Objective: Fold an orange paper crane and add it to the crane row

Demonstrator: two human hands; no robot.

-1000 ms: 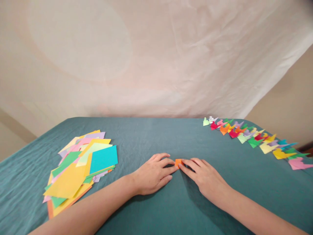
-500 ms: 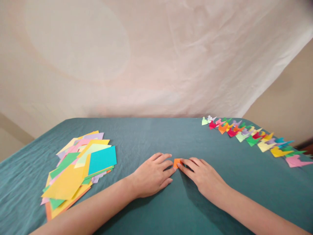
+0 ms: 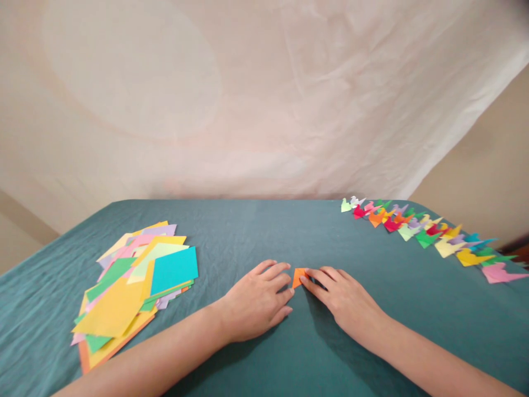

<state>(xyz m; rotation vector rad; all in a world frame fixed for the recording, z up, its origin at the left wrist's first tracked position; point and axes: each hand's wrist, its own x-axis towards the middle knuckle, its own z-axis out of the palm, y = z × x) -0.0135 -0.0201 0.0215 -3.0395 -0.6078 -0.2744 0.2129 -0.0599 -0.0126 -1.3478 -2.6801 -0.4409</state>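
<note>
A small folded orange paper (image 3: 298,275) lies on the teal tablecloth (image 3: 264,231) in front of me. My right hand (image 3: 341,298) lies flat with its fingers stretched out, and the fingertips press down on the paper's right edge. Just left of the paper, my left hand (image 3: 257,300) rests palm down on the cloth with its fingers apart, its fingertips at or just short of the orange piece. Most of the paper is hidden under my right fingertips.
A loose pile of coloured paper squares (image 3: 132,281) lies at the left, with a turquoise sheet on top. A row of several folded paper figures (image 3: 425,231) runs along the right side. A pale cloth backdrop (image 3: 248,99) hangs behind the table.
My left hand has slid slightly back from the orange paper, uncovering more of it. The right fingertips stay on the paper.
</note>
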